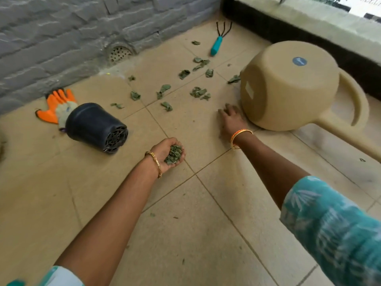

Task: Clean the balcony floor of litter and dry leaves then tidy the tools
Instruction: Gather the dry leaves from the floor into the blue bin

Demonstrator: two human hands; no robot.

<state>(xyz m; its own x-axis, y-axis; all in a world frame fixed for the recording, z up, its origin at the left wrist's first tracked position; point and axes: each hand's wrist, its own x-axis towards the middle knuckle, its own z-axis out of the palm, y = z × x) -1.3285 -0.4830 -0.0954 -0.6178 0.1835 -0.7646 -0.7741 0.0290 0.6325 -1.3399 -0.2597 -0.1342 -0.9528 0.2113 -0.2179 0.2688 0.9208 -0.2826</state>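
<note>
Left hand (168, 153): palm up, fingers cupped round a clump of gathered leaves (173, 154), gold bangle at the wrist, held just above the tiled floor (216, 213).
Right hand (232, 118): palm down, fingers spread and relaxed on the tile, grasping nothing, orange and gold bangles at the wrist; just beside the watering can.
Watering can (288, 85): beige plastic, tipped on its side, base turned toward the camera with a round blue sticker, handle and spout pointing right; inside hidden.
Loose leaves (198, 92): dry green, scattered over the tiles beyond the right hand, between the drain and the can; one touching the can's edge.
Black pot (95, 126): lying on its side, perforated base toward the camera, mouth turned away; contents not visible.
Glove (58, 106): orange and grey, flat on the floor, partly behind the pot's rim.
Hand rake (218, 41): teal handle, black prongs, lying near the far corner.
Drain (119, 53): round perforated cover at the foot of the grey brick wall (61, 27).
</note>
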